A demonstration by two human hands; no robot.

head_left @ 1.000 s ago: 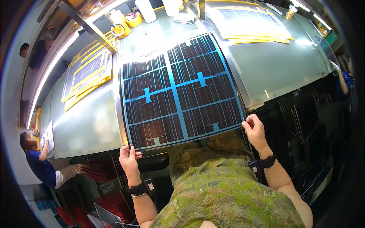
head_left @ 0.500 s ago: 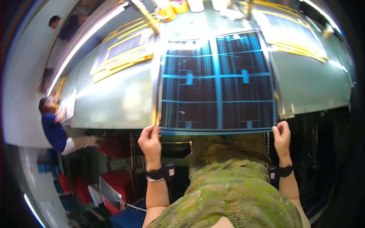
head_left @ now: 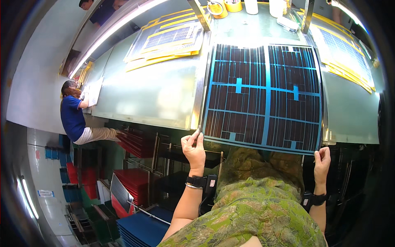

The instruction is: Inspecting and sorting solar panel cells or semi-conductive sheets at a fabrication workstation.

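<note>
A large dark rectangular panel [head_left: 267,99], patterned with blue bands and thin blue lines, reaches over the table's near edge toward me. My left hand [head_left: 193,152] pinches its near left corner between thumb and fingers. At the near right corner my right hand [head_left: 322,159] grips it the same way, fingers closed. The panel's far part lies over the lit table [head_left: 152,99]; whether it touches the surface I cannot tell.
Yellow-edged sheets lie in a left stack [head_left: 164,45] and a right stack [head_left: 345,57]. Tape rolls [head_left: 218,9] and a white bottle [head_left: 251,6] stand at the back. A person [head_left: 74,113] in blue works at far left. Red panels [head_left: 131,187] and blue panels [head_left: 146,224] stand racked below.
My view has swung, so the panel, table and both hands appear farther right and slightly tilted. Both hands still hold the panel's near corners.
</note>
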